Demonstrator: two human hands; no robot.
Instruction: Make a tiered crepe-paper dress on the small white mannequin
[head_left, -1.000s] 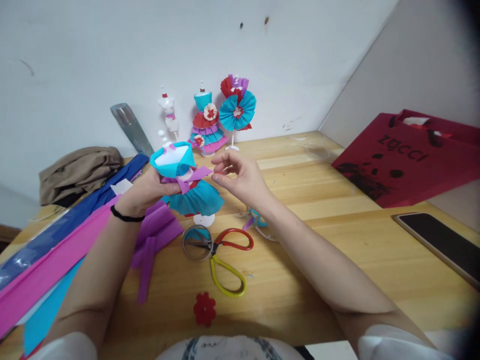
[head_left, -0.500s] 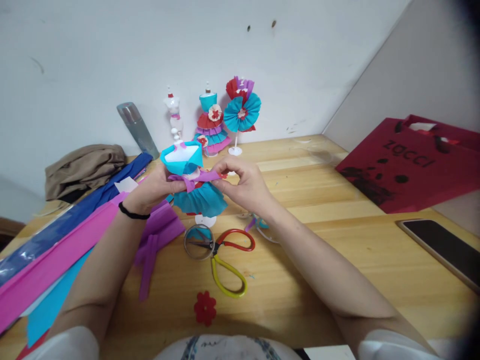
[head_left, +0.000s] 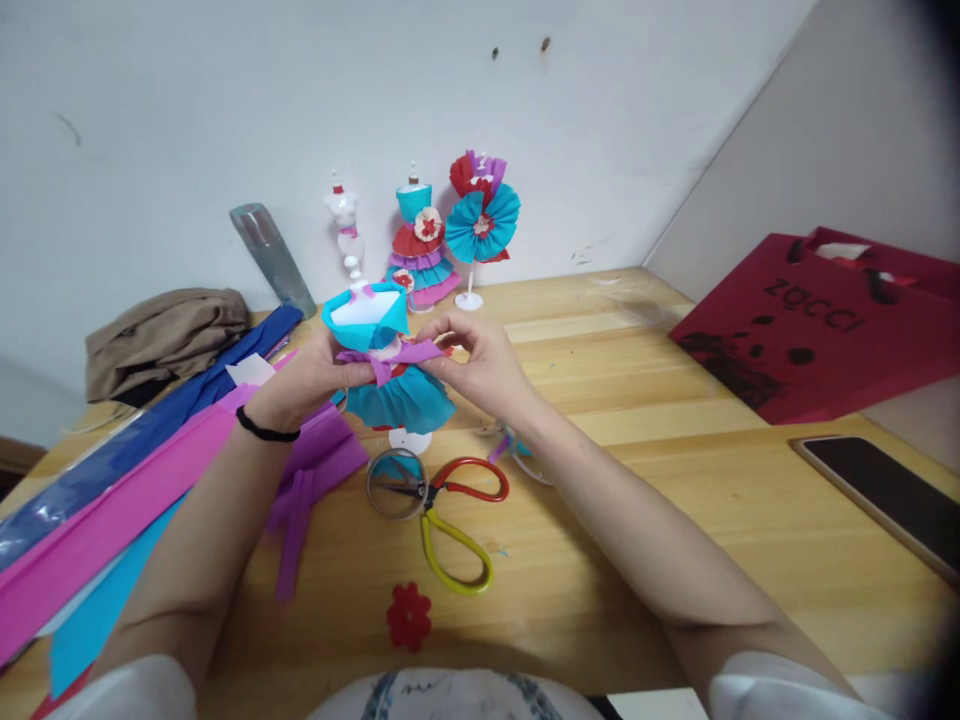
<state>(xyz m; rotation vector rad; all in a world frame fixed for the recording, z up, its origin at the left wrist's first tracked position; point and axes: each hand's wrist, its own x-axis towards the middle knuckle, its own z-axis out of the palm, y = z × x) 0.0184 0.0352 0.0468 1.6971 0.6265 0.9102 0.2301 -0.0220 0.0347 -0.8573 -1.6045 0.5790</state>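
A small white dress form (head_left: 365, 303) stands upright in front of me, with a turquoise paper top (head_left: 352, 330) and a pleated turquoise skirt (head_left: 401, 400). A purple crepe paper strip (head_left: 397, 354) crosses its waist. My left hand (head_left: 304, 380) is closed around the form's left side, its thumb pressing the strip and its other fingers hidden behind. On the other side, my right hand (head_left: 480, 365) has the strip's free end between thumb and forefinger, close to the waist. Below the form lie scissors (head_left: 450, 520) with red and yellow handles, a roll of tape (head_left: 397, 484) and a red flower cutout (head_left: 409, 616).
Three more dress forms stand by the wall, one in a layered dress (head_left: 420, 245). Coloured crepe paper (head_left: 142, 490), a brown cloth (head_left: 169, 335) and a grey bottle (head_left: 271, 258) are at left. A red paper bag (head_left: 817, 330) and a phone (head_left: 885, 500) are at right.
My right thumb and forefinger have shifted slightly left toward the waist, and more of the strip's end shows. The left hand keeps its hold.
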